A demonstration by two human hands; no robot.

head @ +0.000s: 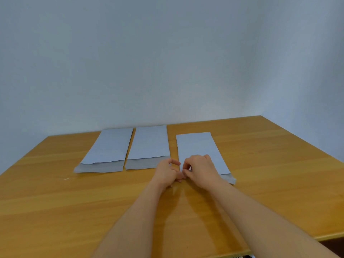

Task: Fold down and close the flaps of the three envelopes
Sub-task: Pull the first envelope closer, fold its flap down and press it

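Nearest, the right envelope [199, 148] lay flat on the table [55, 202], apart from the other two. Right hand [200, 167] and left hand [166, 172], fingers curled, pinched its near flap edge. Middle envelope [149, 144] and left envelope [109, 146] lay side by side, flaps unfolded.

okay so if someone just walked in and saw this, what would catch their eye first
Probably the two hands meeting at the near end of the right envelope, the left hand and right hand curled at its flap. Next, the left envelope and middle envelope lying side by side on the wooden table.
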